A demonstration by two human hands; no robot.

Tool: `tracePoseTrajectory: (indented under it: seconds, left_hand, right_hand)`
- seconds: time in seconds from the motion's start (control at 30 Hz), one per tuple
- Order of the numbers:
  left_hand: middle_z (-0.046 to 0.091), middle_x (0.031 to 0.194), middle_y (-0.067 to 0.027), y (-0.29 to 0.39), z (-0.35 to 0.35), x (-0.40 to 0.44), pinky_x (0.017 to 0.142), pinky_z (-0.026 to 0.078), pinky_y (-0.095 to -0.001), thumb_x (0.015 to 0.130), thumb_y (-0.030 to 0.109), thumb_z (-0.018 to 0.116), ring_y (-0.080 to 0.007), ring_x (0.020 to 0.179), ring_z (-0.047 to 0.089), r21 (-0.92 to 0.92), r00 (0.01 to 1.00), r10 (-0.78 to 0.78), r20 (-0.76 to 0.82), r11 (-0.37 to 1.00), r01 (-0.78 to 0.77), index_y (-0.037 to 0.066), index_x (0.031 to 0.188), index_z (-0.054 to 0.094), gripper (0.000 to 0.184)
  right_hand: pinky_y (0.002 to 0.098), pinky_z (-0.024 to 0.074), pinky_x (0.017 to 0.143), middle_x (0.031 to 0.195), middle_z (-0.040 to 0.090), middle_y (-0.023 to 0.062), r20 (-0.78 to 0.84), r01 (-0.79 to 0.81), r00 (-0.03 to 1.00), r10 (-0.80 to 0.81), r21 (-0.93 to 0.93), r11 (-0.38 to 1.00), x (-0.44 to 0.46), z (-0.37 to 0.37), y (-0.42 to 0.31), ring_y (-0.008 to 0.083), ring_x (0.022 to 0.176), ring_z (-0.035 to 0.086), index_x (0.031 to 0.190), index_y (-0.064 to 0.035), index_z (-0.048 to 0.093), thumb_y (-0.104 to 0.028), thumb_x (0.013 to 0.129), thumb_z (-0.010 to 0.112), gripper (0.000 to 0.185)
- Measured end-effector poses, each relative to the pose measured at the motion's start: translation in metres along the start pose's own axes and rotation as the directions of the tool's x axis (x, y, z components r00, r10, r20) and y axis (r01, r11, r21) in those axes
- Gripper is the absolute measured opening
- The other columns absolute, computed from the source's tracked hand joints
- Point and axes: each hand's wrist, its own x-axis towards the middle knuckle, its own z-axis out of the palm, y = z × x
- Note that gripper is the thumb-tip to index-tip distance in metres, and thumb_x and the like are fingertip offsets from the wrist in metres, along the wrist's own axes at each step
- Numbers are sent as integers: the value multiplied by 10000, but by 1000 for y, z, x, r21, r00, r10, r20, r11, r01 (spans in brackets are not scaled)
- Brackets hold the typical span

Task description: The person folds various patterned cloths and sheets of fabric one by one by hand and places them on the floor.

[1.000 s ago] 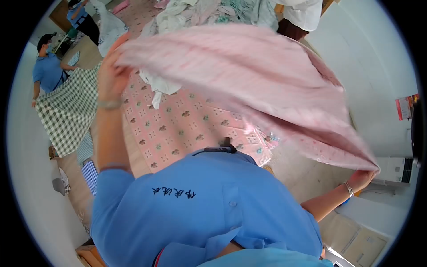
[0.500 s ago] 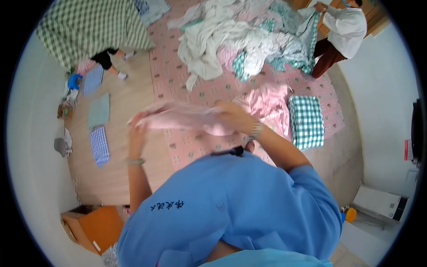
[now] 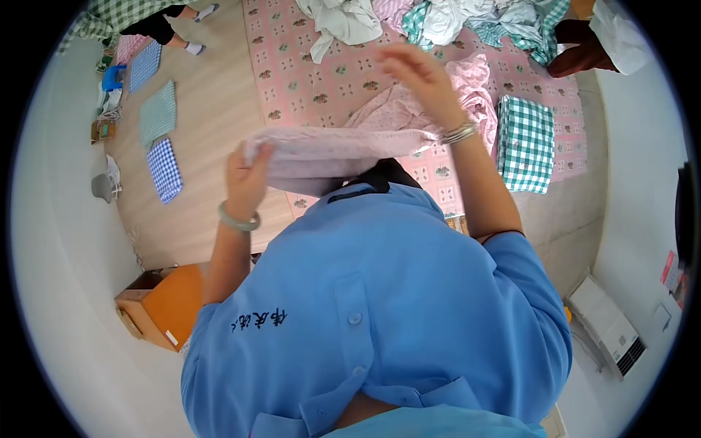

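Note:
A pale pink folded cloth (image 3: 328,146) stretches sideways in front of my waist. Its left end is pinched by my left hand (image 3: 248,175), thumb on top. My right hand (image 3: 422,82) is raised above the cloth's right end, fingers extended and holding nothing. That end of the cloth comes close to my right wrist; I cannot tell if they touch. Behind it, a crumpled pink patterned fabric (image 3: 467,95) lies on the pink mat (image 3: 299,80). To its right sits a folded green-and-white checked stack (image 3: 527,146).
White and green linens (image 3: 453,18) are heaped at the far side. Folded cloths, among them a blue checked one (image 3: 164,169), lie on the floor to the left. One person's legs (image 3: 164,29) show at upper left, another person's white sleeve (image 3: 617,36) at upper right. An orange-brown cabinet (image 3: 171,303) stands lower left.
My right hand has let go of the pink cloth and moved up and away from it. My left hand keeps its hold and is slightly higher. The view has tilted down.

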Motion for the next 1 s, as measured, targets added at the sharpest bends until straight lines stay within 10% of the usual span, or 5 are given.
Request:
tracePoseTrajectory:
  seconds: [0.2, 0.43, 0.8, 0.93, 1.0]
  left_hand:
    - [571, 814, -66, 55, -25, 39, 633, 430, -244, 817, 137, 549, -119, 708, 527, 71, 948, 289, -131, 957, -282, -14, 910, 543, 178]
    - [558, 751, -161, 125, 6, 69, 530, 432, -275, 806, 340, 541, -208, 628, 532, 168, 806, 570, -158, 820, -547, -46, 724, 507, 396]
    - [328, 484, 16, 177, -1, 70, 344, 226, -241, 868, 265, 405, -93, 383, 276, 352, 659, 749, 63, 601, -718, 114, 572, 294, 351]
    - [324, 486, 34, 186, -5, 61, 370, 223, -227, 858, 210, 401, -75, 413, 278, 229, 598, 798, -74, 598, -768, 137, 586, 322, 292]
    - [319, 503, 43, 195, -25, 38, 395, 248, -234, 860, 232, 408, -73, 437, 299, 379, 590, 803, -82, 572, -727, 163, 672, 456, 206]
  right_hand:
    - [251, 432, 772, 959, 586, 36, 122, -322, 917, 381, -337, 884, -20, -120, 66, 116, 903, 534, 1026, -60, 558, -144, 823, 522, 222]
    - [385, 399, 798, 1026, 526, 100, 219, 68, 963, 158, -763, 643, -35, -101, 188, 285, 968, 474, 1073, -130, 493, -184, 670, 623, 427]
    - [399, 422, 698, 794, 602, 52, 120, -102, 849, 514, -918, 384, -58, -171, 269, 244, 791, 567, 821, -165, 581, -109, 656, 555, 176]
    - [385, 432, 642, 733, 537, 76, -122, -186, 974, 190, -910, 371, 17, -190, 258, 286, 750, 529, 677, -120, 612, -86, 619, 565, 81]
    - [379, 429, 708, 812, 546, 82, 79, -8, 986, 147, -856, 517, 59, -172, 273, 285, 828, 513, 683, -120, 617, -97, 607, 577, 89]
